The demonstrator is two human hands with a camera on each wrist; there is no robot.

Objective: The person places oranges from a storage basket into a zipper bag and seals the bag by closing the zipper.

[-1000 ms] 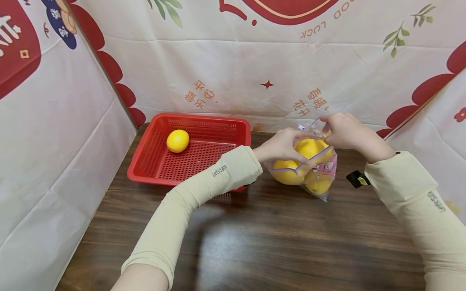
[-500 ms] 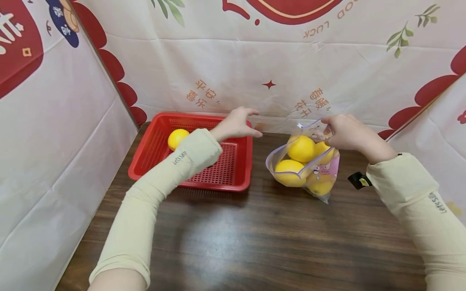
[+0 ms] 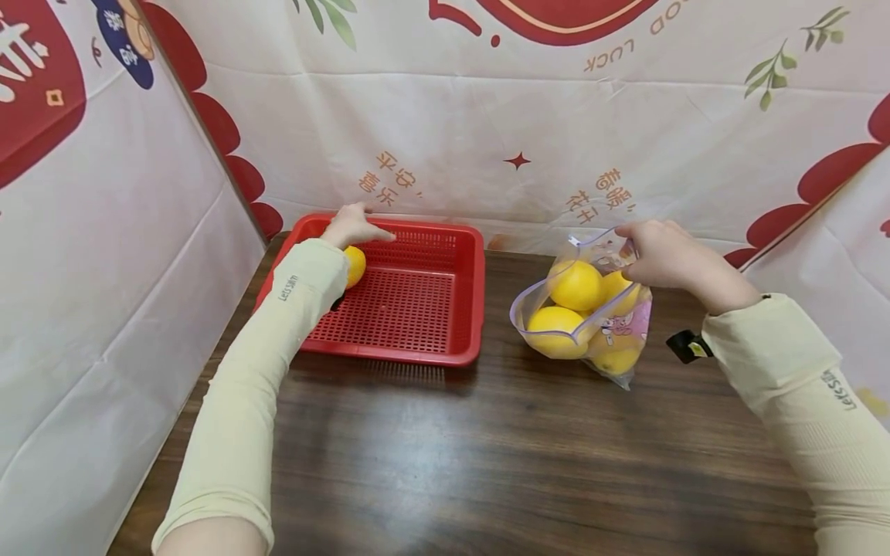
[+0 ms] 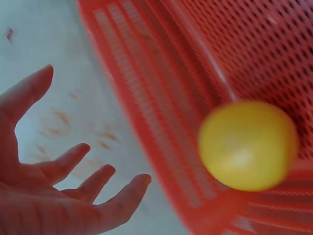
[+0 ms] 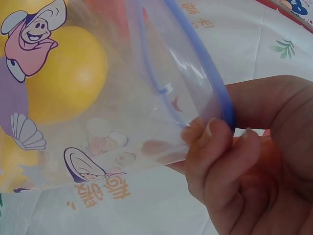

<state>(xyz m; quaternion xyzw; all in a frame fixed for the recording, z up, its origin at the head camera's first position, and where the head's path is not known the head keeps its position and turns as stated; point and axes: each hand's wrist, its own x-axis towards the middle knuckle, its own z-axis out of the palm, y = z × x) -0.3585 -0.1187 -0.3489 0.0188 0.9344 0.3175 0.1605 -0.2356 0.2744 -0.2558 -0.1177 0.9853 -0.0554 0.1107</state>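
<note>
Yellow fruit [image 3: 356, 266]: in far-left corner of red basket [image 3: 392, 354], below and just to near side of left hand [image 3: 353, 225], the nearer one, outspread, holding nothing; long axis unclear. Right hand [image 3: 662, 251]: well right, pinching bag [image 3: 623, 324] rim.

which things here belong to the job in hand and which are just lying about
In use, it seems:
red basket
yellow fruit in the basket
clear zip bag, pinched by the right hand
yellow fruits in the bag

Just surroundings:
dark wooden table
printed cloth behind
</note>
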